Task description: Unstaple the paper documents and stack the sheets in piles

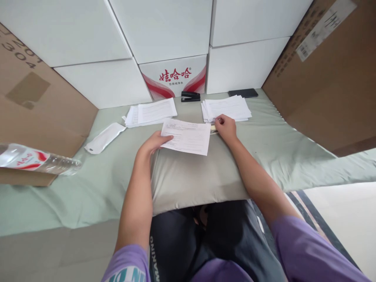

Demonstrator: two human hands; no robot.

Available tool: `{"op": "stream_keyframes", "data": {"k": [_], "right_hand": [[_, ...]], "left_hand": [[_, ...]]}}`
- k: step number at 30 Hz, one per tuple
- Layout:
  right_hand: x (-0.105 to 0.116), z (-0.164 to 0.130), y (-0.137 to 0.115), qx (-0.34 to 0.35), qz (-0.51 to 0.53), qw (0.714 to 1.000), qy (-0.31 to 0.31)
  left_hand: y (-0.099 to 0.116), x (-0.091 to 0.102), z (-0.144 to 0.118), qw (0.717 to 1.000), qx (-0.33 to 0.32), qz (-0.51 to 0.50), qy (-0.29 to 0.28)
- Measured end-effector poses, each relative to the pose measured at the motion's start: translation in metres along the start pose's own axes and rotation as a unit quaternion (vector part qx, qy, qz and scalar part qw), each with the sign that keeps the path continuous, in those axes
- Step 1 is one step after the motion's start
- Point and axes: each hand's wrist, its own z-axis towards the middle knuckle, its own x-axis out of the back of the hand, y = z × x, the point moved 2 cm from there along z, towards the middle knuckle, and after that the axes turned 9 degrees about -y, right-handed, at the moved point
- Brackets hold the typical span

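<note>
Cushion: we see a grey cushion (188, 180) at the near edge of the green-covered surface (88, 188), running under both forearms; it carries the sheet.

Left hand: our left hand (151, 144) lies flat on the cushion's left part, fingers extended, fingertips pressing the left edge of the sheet. It pins rather than grips.

Sheet: the sheet (188, 136) lies flat on the cushion's far part, between the two hands. Its long axis runs left to right, slightly skewed.

Right hand: our right hand (225, 126) sits at the sheet's far right corner, fingers curled loosely around something small; we cannot tell what it is, nor whether it is truly gripped.

Key relation: the sheet lies rightward from the left fingertips and leftward from the right hand; both hands touch or adjoin it, the left at the short edge, the right at the corner.

Right stack: a paper stack (227, 107) lies just beyond the right hand, touching or nearly so.

Left stack: a second stack (152, 112) lies beyond the left hand, well apart from it.

Far edge: a stapler (190, 96) and a phone (243, 93) rest against the boxes (173, 74).

Left side: a white sleeve (104, 138) and a bottle (35, 159).
</note>
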Motion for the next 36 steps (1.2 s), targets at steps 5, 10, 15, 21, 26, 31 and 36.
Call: {"op": "stream_keyframes", "data": {"k": [5, 10, 15, 21, 26, 31, 36], "right_hand": [[0.0, 0.0, 0.0, 0.002, 0.008, 1.0, -0.004], [0.0, 0.0, 0.0, 0.0, 0.018, 1.0, -0.003], [0.0, 0.0, 0.0, -0.003, 0.021, 1.0, -0.001], [0.0, -0.002, -0.004, -0.014, 0.011, 1.0, -0.003], [0.0, -0.002, -0.006, -0.017, -0.008, 1.0, -0.022], [-0.001, 0.001, -0.005, -0.027, -0.044, 0.998, -0.042], [-0.004, 0.003, -0.004, -0.045, -0.065, 0.996, -0.05]], "left_hand": [[-0.003, -0.001, 0.004, 0.999, 0.025, 0.03, 0.0], [-0.004, -0.006, 0.006, 0.999, 0.026, 0.044, -0.007], [-0.002, -0.007, 0.004, 0.998, 0.032, 0.052, -0.003], [-0.001, -0.01, 0.006, 0.998, 0.028, 0.055, 0.003], [0.001, -0.012, 0.005, 0.996, 0.032, 0.078, 0.017], [0.002, -0.013, 0.006, 0.997, 0.028, 0.063, 0.018], [0.001, -0.014, 0.008, 0.997, 0.023, 0.075, 0.018]]}}
